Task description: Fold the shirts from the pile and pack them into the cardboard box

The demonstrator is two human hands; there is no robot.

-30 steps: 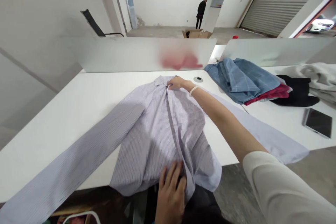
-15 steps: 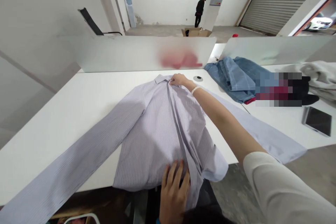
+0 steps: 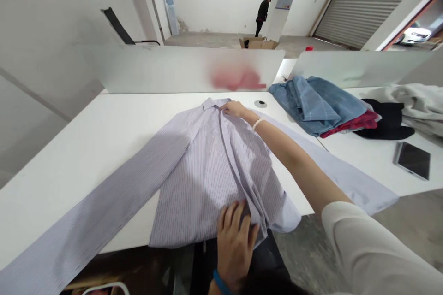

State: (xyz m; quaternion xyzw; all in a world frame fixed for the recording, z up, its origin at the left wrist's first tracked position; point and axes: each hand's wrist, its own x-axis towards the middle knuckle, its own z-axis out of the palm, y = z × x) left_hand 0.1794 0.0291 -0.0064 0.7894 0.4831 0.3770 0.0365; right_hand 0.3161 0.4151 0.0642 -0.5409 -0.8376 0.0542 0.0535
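A pale lavender striped long-sleeved shirt [image 3: 204, 175] lies front up on the white table, its collar toward the far side and its hem over the near edge. One sleeve stretches to the lower left, the other to the right under my forearm. My right hand [image 3: 235, 109], with a white bracelet on its wrist, pinches the front edge of the shirt just below the collar. Near the hem, my left hand [image 3: 235, 235] rests palm down on the shirt beside the front opening, fingers apart; a blue band circles its wrist. The right front panel is rumpled and partly folded.
Folded blue checked cloth [image 3: 311, 106], a red cloth [image 3: 356, 123], a black cap-like item [image 3: 387, 120] and a whitish fabric heap [image 3: 420, 106] lie at right. A phone-like dark slab [image 3: 413, 160] is nearer. Frosted panels [image 3: 155, 69] border the far edge; a person [image 3: 262, 14] stands beyond.
My left hand has moved slightly up and right over the shirt's hem, and the front edge beside it lies further over the table. My right hand stays near the collar, slightly lower.
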